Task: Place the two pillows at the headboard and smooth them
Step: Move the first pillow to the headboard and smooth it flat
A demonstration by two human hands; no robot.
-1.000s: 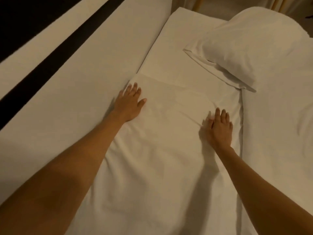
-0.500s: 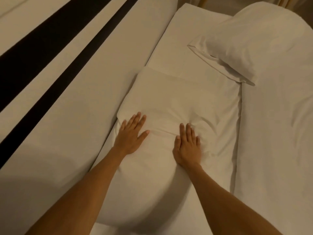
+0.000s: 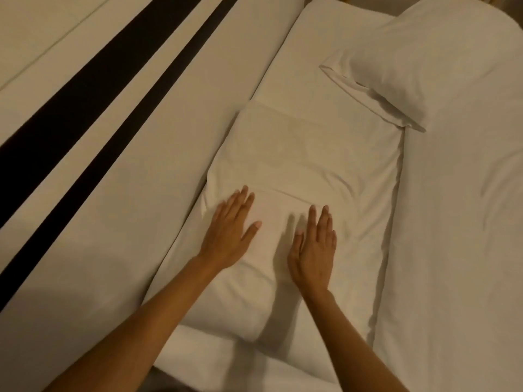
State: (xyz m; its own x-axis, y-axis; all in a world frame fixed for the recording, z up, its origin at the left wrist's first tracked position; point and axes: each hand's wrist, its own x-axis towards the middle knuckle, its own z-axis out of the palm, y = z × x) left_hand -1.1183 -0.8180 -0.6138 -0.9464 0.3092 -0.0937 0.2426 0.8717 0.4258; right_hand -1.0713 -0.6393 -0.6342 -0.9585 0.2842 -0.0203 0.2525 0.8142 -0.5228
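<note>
A white pillow (image 3: 305, 165) lies flat against the padded headboard (image 3: 135, 154) on the left. My left hand (image 3: 230, 236) rests palm down on its near part, fingers spread. My right hand (image 3: 312, 250) lies beside it, also flat on the pillow, fingers together and pointing away from me. Neither hand holds anything. A second white pillow (image 3: 418, 66) lies farther off at the upper right, partly on the duvet, apart from the headboard.
The headboard is cream with two dark stripes (image 3: 93, 89) running along it. A white duvet (image 3: 458, 236) covers the bed on the right. White sheet (image 3: 308, 66) shows beyond the near pillow.
Both hands have slid back toward me along the near pillow, from its far end to its near half, and come closer together. The camera has shifted a little.
</note>
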